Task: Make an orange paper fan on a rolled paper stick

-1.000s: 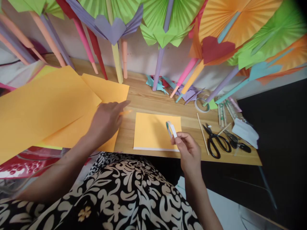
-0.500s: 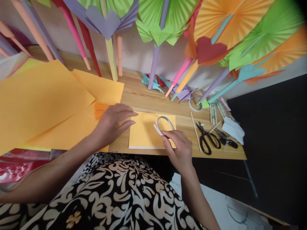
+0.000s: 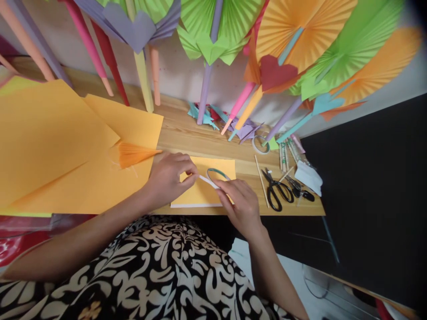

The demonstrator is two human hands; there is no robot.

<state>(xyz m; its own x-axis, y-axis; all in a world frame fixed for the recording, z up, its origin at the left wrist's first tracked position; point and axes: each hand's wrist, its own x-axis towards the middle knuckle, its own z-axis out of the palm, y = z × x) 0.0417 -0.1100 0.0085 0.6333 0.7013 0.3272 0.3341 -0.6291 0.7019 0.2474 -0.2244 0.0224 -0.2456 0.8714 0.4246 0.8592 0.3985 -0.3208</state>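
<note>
The left hand (image 3: pixel 171 178) has thumb and forefinger closed at the end of a short tape strip (image 3: pixel 208 181). The right hand (image 3: pixel 243 202) pinches the tape roll (image 3: pixel 217 170) where the strip meets it; its fingers are closed on the ring. Roll and strip are above a small yellow sheet (image 3: pixel 196 193), which lies on the table (image 3: pixel 176 133) with a white band (image 3: pixel 195 206) along its near edge, close to the table's front edge.

Possible faults and causes:

- Strip twists or sticks to itself: slack between the hands.
- Strip tears or slips: uneven pull, or too small a grip at the left fingertips.
- Tape sticks in the wrong place: strip lowered onto the sheet too early. Lifting it could tear the paper.
- Sheet shifts or drops: neither hand visibly presses it down.
- Folded orange paper (image 3: pixel 133 154) is crushed: its tip lies just beside the left hand, exposed to a sideways sweep.
</note>
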